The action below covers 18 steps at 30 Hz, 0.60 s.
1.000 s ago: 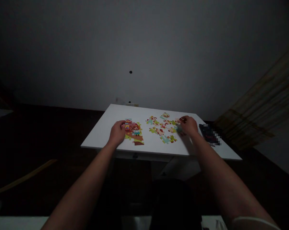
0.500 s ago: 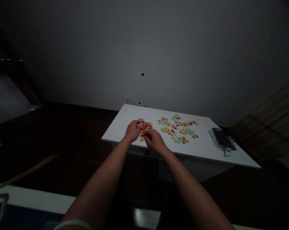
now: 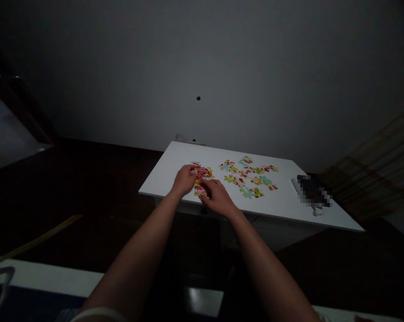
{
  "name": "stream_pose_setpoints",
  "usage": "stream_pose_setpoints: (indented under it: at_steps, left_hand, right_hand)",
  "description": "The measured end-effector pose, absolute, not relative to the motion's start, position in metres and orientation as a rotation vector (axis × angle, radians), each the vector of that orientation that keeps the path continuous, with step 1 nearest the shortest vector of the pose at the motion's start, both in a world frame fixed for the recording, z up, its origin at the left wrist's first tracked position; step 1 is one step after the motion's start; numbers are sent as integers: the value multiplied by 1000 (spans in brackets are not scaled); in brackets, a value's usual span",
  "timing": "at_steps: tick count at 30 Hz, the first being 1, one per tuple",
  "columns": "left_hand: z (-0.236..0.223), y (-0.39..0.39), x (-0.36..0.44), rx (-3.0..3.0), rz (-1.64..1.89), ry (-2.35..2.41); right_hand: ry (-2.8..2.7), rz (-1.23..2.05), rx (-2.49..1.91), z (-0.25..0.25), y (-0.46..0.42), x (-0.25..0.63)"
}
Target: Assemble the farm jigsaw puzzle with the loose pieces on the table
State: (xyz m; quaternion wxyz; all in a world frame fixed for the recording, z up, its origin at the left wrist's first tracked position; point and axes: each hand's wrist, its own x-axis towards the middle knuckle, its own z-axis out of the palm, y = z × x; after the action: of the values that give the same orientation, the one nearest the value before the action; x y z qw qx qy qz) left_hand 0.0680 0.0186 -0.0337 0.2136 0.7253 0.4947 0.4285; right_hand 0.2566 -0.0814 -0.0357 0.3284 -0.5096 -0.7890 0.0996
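Note:
A partly joined jigsaw puzzle (image 3: 204, 172) with a red barn picture lies on the left part of the white table (image 3: 168, 163). My left hand (image 3: 184, 180) is closed on the puzzle's left side, its fingers curled over the edge. Below the barn, near the table's front edge, is a pink and yellow puzzle piece (image 3: 200, 191). Around its right side my right hand (image 3: 218, 197) is open, thumb and fingers apart; the index finger touches the puzzle's lower part. Whether the piece is locked into the rest I cannot tell.
Several loose puzzle pieces (image 3: 250, 176) are spread over the table's middle. A dark, pixelated object (image 3: 312, 191) with a pale cord (image 3: 317, 211) lies at the right. Behind the table stands a grey wall (image 3: 255, 89). The room is dim.
My right thumb and fingers have spread apart, showing more of the pink and yellow piece. My left hand stays on the puzzle's left side. The view has shifted slightly.

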Motion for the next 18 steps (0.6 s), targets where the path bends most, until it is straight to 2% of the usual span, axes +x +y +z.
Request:
stream_pose_setpoints:
  at_steps: [12, 18]
  left_hand:
    - [-32, 16, 68, 2023, 1200, 1350]
    - [-33, 16, 69, 2024, 1201, 1363]
  right_hand:
    - [-1998, 365, -1238, -42, -75, 261]
    - [-2009, 390, -1217, -28, -77, 262]
